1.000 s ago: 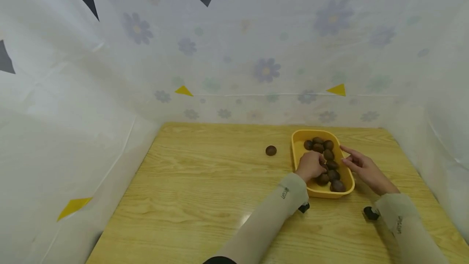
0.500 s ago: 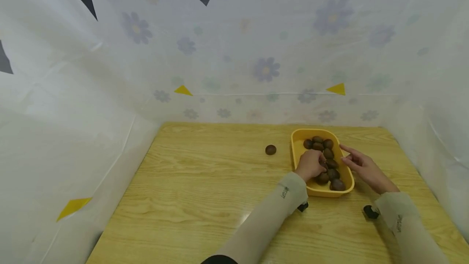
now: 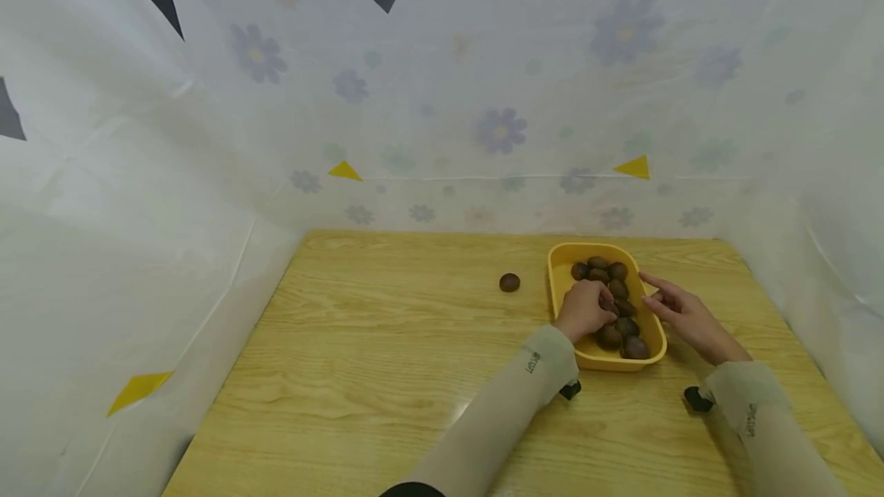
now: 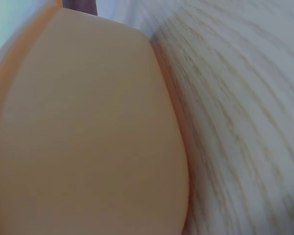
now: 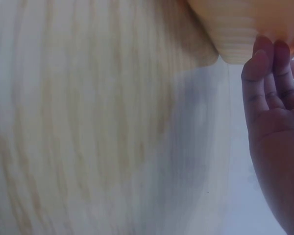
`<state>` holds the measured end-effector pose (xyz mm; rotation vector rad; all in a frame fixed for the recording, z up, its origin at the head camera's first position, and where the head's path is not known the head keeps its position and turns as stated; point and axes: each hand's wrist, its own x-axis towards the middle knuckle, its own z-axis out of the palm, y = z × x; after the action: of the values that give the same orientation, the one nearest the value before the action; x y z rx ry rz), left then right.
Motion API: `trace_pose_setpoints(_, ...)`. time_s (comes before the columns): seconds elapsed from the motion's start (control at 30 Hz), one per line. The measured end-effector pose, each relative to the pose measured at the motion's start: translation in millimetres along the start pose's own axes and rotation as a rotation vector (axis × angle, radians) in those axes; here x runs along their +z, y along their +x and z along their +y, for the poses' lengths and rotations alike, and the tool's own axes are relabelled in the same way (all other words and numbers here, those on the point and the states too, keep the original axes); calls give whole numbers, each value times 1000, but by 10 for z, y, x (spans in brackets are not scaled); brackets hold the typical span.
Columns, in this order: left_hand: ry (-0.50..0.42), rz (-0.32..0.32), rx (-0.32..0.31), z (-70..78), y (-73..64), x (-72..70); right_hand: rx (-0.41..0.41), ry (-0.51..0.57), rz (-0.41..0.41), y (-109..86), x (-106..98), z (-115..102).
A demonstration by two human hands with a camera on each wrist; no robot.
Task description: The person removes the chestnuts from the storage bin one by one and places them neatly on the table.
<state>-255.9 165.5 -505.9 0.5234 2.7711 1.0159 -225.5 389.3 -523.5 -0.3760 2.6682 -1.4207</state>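
In the head view a yellow tray (image 3: 561, 251) at the right holds several dark brown chestnuts (image 3: 636, 347). My left hand (image 3: 583, 309) reaches over the tray's left side, its curled fingers pinching a chestnut (image 3: 608, 304) among the others; the fingertips partly cover it. Along the tray's right side, my right hand (image 3: 691, 319) has its fingers lightly bent, fingertips at the rim. In the right wrist view those fingers (image 5: 258, 66) meet the tray's outer wall (image 5: 230, 29). Only the tray's outer wall (image 4: 88, 122) and the wood fill most of the left wrist view.
A single chestnut (image 3: 509, 282) lies on the wooden table (image 3: 387, 328), left of the tray. Behind the table rises a white flowered sheet (image 3: 442, 198), with more sheeting on both sides.
My left fingers have shifted slightly up and left inside the tray, and a chestnut near them has moved a little. My right hand stays at the tray's right rim.
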Motion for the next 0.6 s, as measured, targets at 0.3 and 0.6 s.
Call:
trace_pose_setpoints(0.3,-91,14,19,1,-6,-45,8,9,0,-14,-11,-28)
trace_pose_setpoints(0.6,-183,9,67,41,-62,-154,-6,-25,5,1,-5,16)
